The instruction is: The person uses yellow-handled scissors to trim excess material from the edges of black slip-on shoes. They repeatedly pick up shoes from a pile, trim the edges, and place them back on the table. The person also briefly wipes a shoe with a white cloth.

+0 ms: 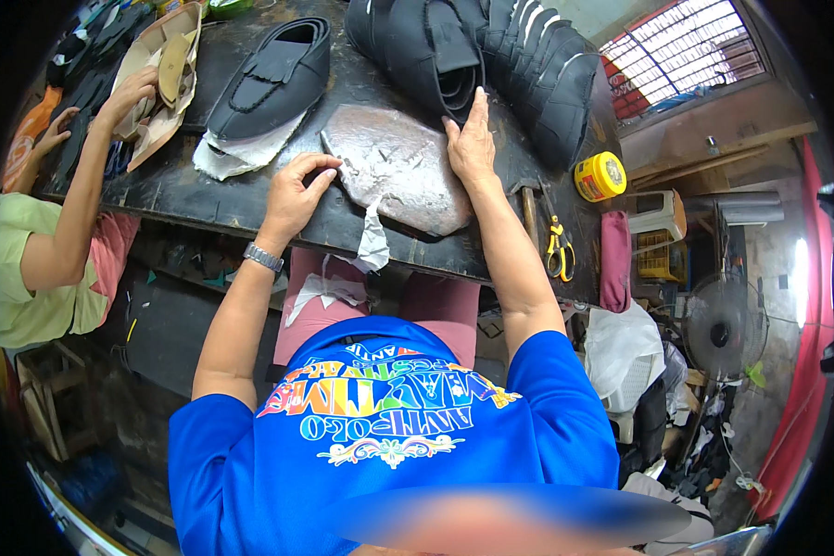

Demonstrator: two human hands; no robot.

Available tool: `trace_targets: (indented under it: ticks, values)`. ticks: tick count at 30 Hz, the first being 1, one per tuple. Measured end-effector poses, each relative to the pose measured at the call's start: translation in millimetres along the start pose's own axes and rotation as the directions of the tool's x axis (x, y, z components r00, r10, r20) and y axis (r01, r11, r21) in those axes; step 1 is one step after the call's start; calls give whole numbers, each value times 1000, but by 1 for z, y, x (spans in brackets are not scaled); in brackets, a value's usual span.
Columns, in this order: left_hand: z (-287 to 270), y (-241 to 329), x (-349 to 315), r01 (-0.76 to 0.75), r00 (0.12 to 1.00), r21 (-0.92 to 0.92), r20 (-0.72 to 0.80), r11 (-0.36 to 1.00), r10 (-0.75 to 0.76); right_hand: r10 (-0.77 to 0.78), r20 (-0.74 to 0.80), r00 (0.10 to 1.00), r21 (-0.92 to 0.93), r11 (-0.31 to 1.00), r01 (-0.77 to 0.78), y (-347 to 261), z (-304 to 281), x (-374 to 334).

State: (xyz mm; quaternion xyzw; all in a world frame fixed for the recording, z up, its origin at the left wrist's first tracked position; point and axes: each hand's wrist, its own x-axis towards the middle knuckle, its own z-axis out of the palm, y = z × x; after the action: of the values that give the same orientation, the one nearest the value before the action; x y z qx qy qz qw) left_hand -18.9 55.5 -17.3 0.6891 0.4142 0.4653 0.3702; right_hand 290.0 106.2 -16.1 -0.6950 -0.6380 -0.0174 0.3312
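A grey, smooth-worn slab (403, 176) lies in front of me on the dark table. Over its left edge, my left hand (296, 193) is closed, thumb and fingertips drawn together; what they hold, if anything, is too small to name. Beyond the slab sits a nested stack of black shoe uppers (408, 56). My right hand (473, 146) rests beside the slab's right edge, fingers stretched out and thumb apart, fingertips against the near end of that stack. A torn white scrap (372, 243) hangs over the slab's front edge, and another white scrap (324, 293) lies on my lap.
More black uppers (273, 79) lie on white material at left; a long row (551, 83) curves along the right. A hammer (529, 213), yellow-handled scissors (559, 252) and a yellow tub (600, 176) are at right. At far left, a co-worker's hand (132, 91) touches a tan piece.
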Motion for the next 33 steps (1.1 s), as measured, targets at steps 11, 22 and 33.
trace_targets:
  ticks: [11,22,33]
  values:
    - [-6,12,8,18,998,-10,-63,1000,-18,-333,487,808,-70,907,416,-58,-30,-88]
    - [-38,11,168,-219,951,896,108,387,290,-468,79,880,335,844,419,-64,-74,-159]
    - [-33,3,214,-34,998,902,53,431,-32,-354,27,935,150,926,346,-53,-60,-157]
